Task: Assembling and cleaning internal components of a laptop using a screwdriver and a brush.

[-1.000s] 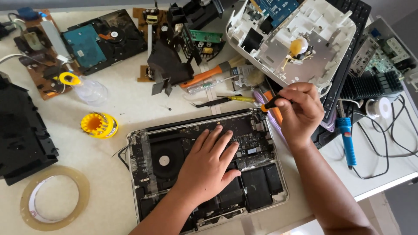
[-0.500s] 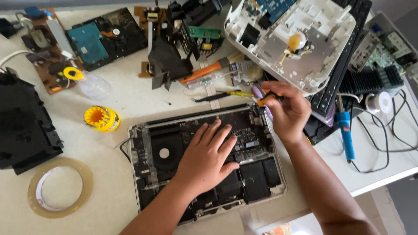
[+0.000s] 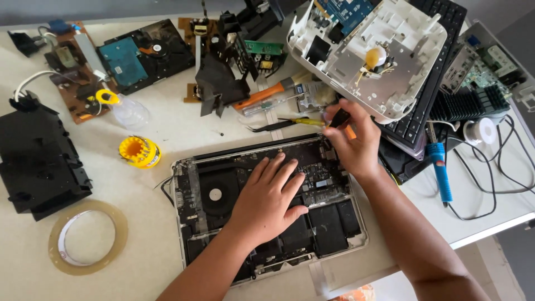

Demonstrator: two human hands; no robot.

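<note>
Since a moment ago, our right hand [image 3: 350, 146] has drawn its clamped orange-handled screwdriver [image 3: 341, 121] toward the opened laptop [image 3: 267, 206] at six o'clock on the surface [image 3: 167, 134]. Our left hand [image 3: 267, 202], fingers apart, presses flat; we should seat the tip squarely.

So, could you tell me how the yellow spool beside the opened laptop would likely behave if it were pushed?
The yellow spool lies on its side on the table, so it would probably roll. It looks small, likely light, and would shift easily.
</note>
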